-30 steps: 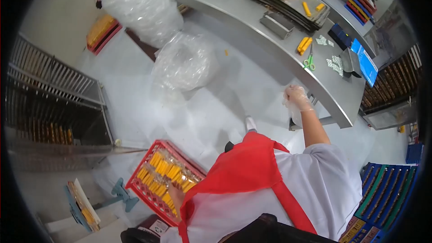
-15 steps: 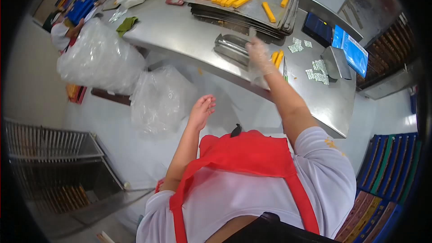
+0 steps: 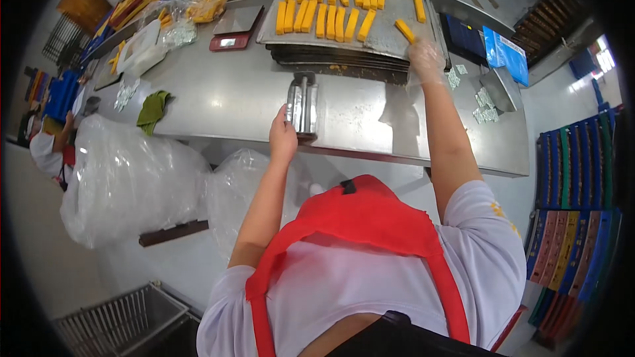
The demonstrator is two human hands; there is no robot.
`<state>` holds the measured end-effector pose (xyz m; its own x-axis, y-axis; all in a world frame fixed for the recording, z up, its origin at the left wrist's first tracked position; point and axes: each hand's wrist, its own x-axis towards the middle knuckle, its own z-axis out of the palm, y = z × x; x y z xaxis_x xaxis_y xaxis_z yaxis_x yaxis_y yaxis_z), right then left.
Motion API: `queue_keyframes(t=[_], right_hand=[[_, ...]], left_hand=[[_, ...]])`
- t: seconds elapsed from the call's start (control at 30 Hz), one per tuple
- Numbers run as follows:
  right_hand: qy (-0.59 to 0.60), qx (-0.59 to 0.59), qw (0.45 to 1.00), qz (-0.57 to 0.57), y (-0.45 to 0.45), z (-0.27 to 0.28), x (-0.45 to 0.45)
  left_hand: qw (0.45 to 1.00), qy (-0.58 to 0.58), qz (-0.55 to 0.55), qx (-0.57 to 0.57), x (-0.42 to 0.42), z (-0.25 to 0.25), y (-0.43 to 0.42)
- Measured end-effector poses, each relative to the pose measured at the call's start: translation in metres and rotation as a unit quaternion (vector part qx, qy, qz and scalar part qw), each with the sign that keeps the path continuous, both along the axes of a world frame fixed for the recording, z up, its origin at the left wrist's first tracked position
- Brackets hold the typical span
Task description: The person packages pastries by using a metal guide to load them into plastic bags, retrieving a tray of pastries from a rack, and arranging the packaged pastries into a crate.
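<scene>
1. We saw the bare left hand (image 3: 283, 135) gripping the left side wall of a metal trough (image 3: 303, 109) at the table's near edge; we could not tell whether the trough was lifted or resting. We judged that a side hold steadied it and left its top unobstructed.

2. The trough's long axis ran roughly away from us, with one end toward the apron and the other toward the stack of trays (image 3: 344, 59).

3. The right hand (image 3: 426, 59), in a clear glove, reached over the near right part of the top tray (image 3: 399, 6). Its fingertips met the near end of a yellow bar (image 3: 405, 30); we could not tell whether they had closed on it. The glove was probably worn to keep skin off the bars.

4. That bar lay slantwise on the tray, its far end pointing away and to the left, its near end toward the glove.

5. Most of the other yellow bars (image 3: 311, 16) lay in two rows, long axes running mostly away from us, perhaps so that each could be picked up singly.
</scene>
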<state>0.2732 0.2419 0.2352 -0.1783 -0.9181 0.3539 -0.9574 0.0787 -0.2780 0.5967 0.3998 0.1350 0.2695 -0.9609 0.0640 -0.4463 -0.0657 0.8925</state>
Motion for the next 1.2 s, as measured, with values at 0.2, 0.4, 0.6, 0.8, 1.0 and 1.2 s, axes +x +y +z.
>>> queue_keyframes(t=[0.2,0.4,0.6,0.8,1.0,1.2], right_hand=[[-0.174,-0.002,0.984,-0.048,-0.021,-0.010,0.081],[-0.136,0.119,0.983,-0.022,-0.030,0.026,0.124],[0.033,0.099,0.991,0.083,0.004,0.038,0.092],[-0.085,0.051,0.995,0.022,-0.025,0.005,0.100],[-0.069,-0.003,0.996,0.062,-0.023,0.002,0.070],[-0.041,0.005,0.997,0.067,-0.013,0.007,0.054]], left_hand=[[0.991,-0.061,-0.117,-0.024,0.042,0.010,-0.040],[0.954,-0.244,-0.132,-0.115,0.010,0.041,-0.036],[0.949,-0.257,-0.174,-0.061,0.003,0.036,-0.029],[0.916,-0.305,-0.253,-0.061,-0.013,0.056,-0.041],[0.903,-0.353,-0.238,-0.063,-0.029,0.052,-0.044],[0.916,-0.298,-0.259,-0.068,-0.027,0.042,-0.048]])
